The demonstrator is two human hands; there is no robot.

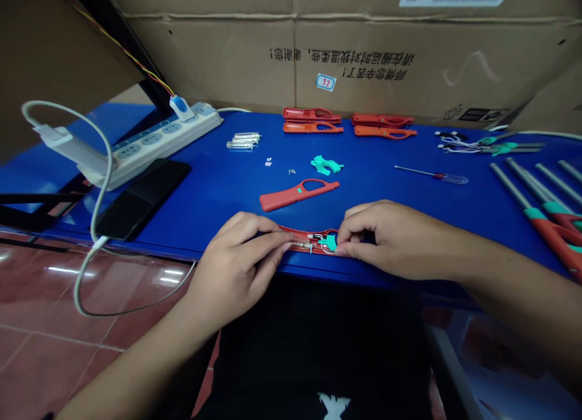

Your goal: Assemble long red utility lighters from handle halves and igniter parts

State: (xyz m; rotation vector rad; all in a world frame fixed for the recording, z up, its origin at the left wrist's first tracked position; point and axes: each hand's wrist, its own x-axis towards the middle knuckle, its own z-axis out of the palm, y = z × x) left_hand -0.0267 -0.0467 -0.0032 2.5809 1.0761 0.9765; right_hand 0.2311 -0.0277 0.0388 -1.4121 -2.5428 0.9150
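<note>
Between both hands (pixel 239 262) (pixel 391 241), red lighter casing (pixel 289 231)

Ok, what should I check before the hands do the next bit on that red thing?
Left hand and right hand holding the red plastic shell: ok.
Teal plastic part seated in the shell: cannot tell, fingers crowd it.
White wires lying inside the shell: cannot tell, too small.
Red handle half lying nearby on the blue table: ok.
Screwdriver within reach: ok.

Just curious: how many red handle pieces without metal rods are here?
6: back-left pair, back-right pair, one mid-bench, one held between left hand and right hand. Others may be hidden.
</note>
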